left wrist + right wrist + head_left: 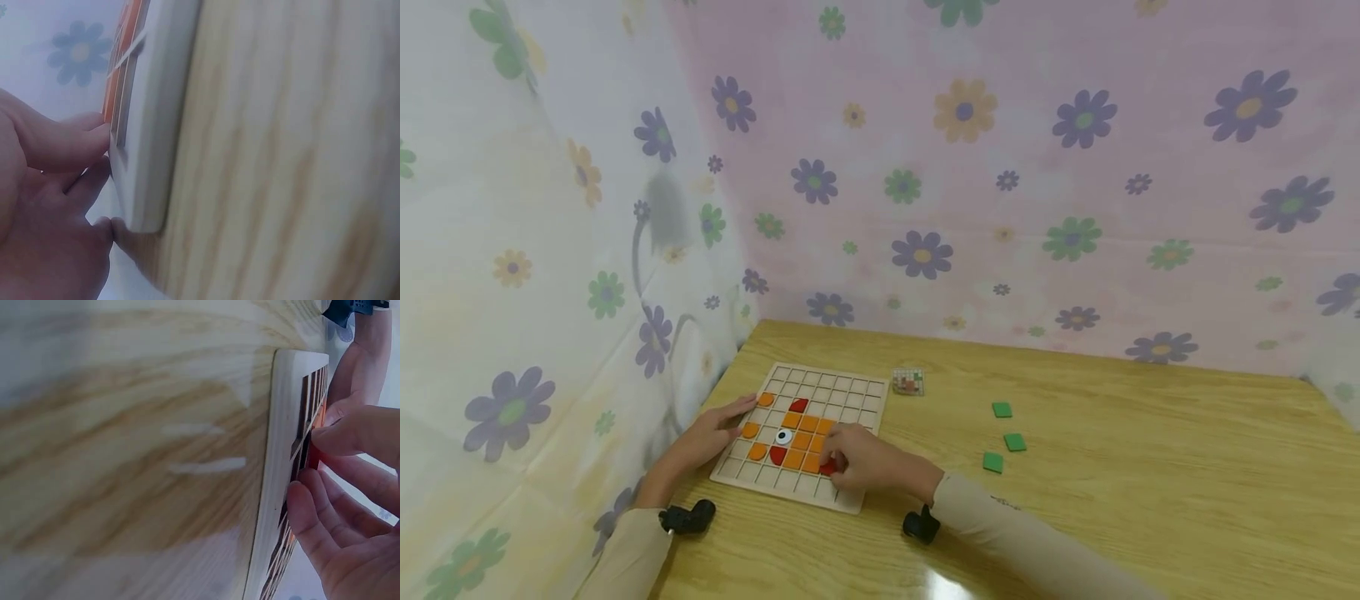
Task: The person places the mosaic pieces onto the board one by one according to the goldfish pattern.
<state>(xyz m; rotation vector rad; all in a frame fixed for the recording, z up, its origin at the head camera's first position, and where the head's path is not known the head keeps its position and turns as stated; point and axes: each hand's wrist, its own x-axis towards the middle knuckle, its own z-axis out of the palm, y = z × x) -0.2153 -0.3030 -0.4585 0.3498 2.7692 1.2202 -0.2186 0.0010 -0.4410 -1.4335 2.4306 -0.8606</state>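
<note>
The wooden grid board (797, 493) lies flat on the table, holding orange square tiles (797, 440), orange rounded pieces (757, 452), a white eye piece (784, 436) and red pieces such as the rounded one (799, 405). My right hand (868, 458) is over the board's right half, pinching a red piece (314, 457) between thumb and fingers at a cell beside the orange tiles. Along the left edge of the board rests my left hand (707, 435), its thumb (87, 140) touching the edge and its fingers extended.
Three green square tiles, one of them the middle tile (1015, 442), lie on the table (1112, 500) to the right. A small pattern card (908, 382) sits by the board's far right corner. Flowered cloth walls (1000, 208) stand at the left and back.
</note>
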